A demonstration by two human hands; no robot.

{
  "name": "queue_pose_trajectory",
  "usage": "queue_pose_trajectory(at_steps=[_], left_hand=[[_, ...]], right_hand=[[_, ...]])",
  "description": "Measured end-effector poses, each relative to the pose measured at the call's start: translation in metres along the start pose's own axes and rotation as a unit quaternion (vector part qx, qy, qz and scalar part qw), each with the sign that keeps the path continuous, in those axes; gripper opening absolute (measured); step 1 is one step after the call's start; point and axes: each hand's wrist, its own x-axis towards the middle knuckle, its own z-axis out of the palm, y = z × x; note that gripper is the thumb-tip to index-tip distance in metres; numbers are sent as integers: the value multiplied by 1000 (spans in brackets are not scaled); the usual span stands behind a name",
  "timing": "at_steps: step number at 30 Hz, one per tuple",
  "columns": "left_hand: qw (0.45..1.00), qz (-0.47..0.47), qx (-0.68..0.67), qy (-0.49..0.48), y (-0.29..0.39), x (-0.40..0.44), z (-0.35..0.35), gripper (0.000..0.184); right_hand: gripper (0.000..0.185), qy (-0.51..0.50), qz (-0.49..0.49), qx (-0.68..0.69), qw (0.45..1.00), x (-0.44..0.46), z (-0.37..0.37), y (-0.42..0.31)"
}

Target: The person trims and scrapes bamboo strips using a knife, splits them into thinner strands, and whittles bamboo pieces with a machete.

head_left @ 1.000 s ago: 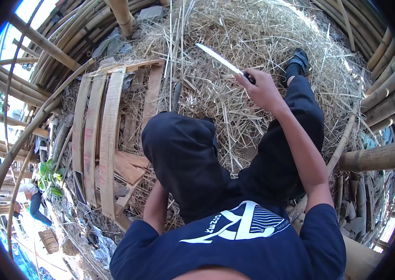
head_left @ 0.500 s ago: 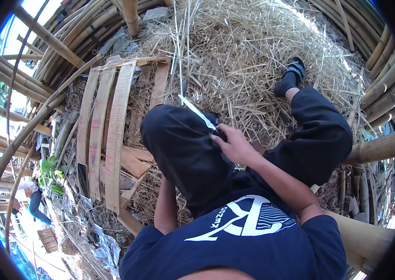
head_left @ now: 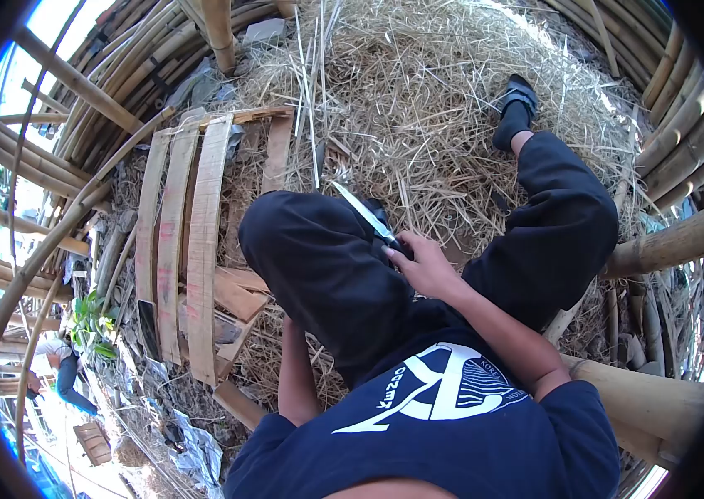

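My right hand [head_left: 427, 264] is closed around the dark handle of a knife [head_left: 366, 213]. Its long pale blade points up and to the left, beside my bent left leg [head_left: 310, 249] in black trousers. Of my left arm [head_left: 295, 374] only the forearm shows; it passes under the left thigh, and the hand there is hidden. Beyond the blade tip, long thin pale strips [head_left: 316, 108] lie on the straw.
Dry straw [head_left: 427, 100] covers the ground ahead. A slatted wooden pallet [head_left: 206, 249] lies at left. Bamboo poles [head_left: 668, 241] surround the space, with a thick bamboo [head_left: 651, 407] beside me at right. Another person [head_left: 65, 366] is at far left.
The knife and my right hand sit slightly lower and further right in view, and the blade is angled a little more steeply. The whole view has shifted slightly.
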Motion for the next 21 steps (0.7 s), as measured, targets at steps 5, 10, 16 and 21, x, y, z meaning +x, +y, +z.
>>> queue_pose_trajectory(at_steps=[5,10,16,21], left_hand=[[1000,0,-6,-2,2,-5,-2,66],[1000,-1,-20,-3,1,-11,-1,67],[1000,2,-30,0,0,-15,0,69],[999,3,-32,9,-2,-19,-1,70]], right_hand=[[28,1,52,43,998,-4,3,-9],[28,41,25,28,998,-6,0,-12],[28,101,11,58,993,1,0,-6],[26,123,-9,62,990,0,-4,-14]])
